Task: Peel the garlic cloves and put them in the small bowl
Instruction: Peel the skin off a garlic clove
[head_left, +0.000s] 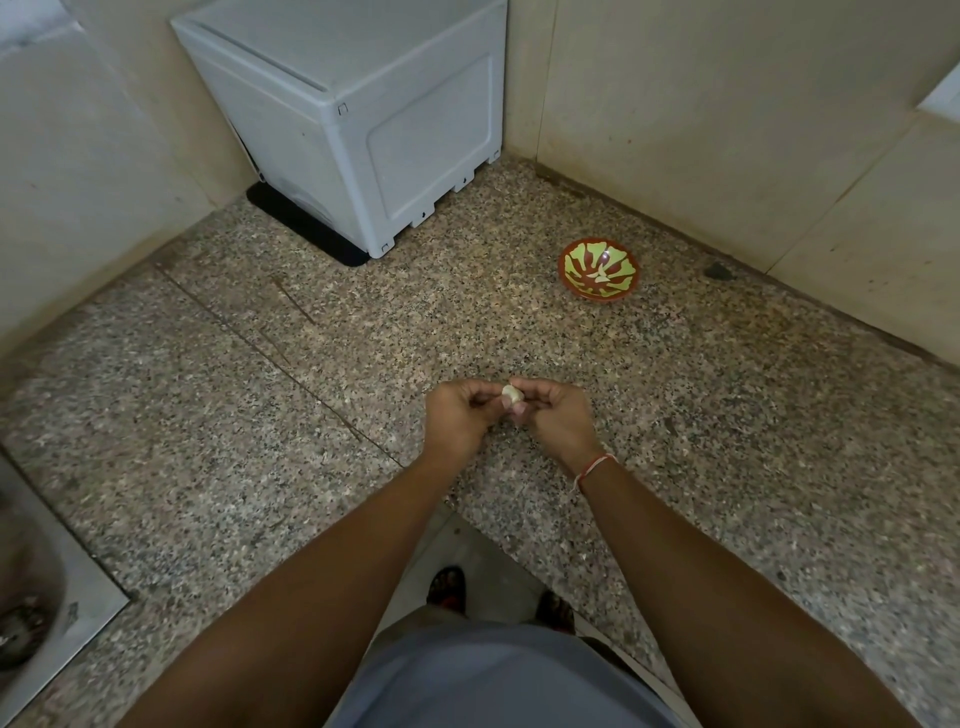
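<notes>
A pale garlic clove (511, 395) is pinched between the fingertips of both hands above the speckled granite counter (260, 426). My left hand (457, 415) grips it from the left and my right hand (556, 415), with a red and white thread at the wrist, holds it from the right. The small bowl (598, 268), red with a yellow-green pattern, stands on the counter far behind and to the right of my hands. A small pale piece lies inside it; I cannot tell what it is.
A white plastic box (363, 119) stands on a black mat in the back corner. Beige tiled walls (727, 130) close the counter at back and right. A steel sink (41, 597) sits at the lower left. A dark chip (718, 271) lies by the right wall.
</notes>
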